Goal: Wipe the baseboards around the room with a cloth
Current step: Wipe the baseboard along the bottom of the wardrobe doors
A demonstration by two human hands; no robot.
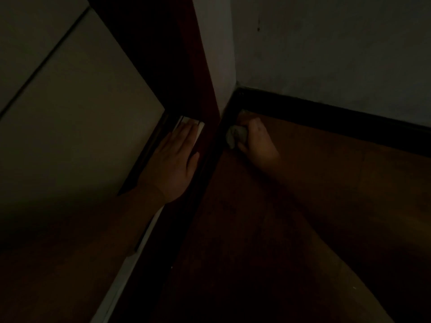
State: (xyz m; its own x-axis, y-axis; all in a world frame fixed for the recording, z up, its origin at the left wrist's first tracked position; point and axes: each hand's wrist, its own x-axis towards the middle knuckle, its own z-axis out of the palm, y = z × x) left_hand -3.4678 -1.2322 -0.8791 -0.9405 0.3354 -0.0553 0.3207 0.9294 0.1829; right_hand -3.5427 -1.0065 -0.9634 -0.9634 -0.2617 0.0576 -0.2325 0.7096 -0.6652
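Cloth (235, 135): small pale wad, likely soft, light and crushable; best bunched in the fist. Right hand (255, 138) grips it against the dark baseboard (326, 120), in the corner at 12 o'clock. Left hand (175, 164) flat, fingers straight, on the door frame (198, 94), at 9 o'clock from the cloth.

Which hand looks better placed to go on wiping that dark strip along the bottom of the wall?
Probably the right hand. It already grips the cloth low in the corner, against the dark baseboard. The left hand lies flat with straight fingers by the red door frame and holds nothing.
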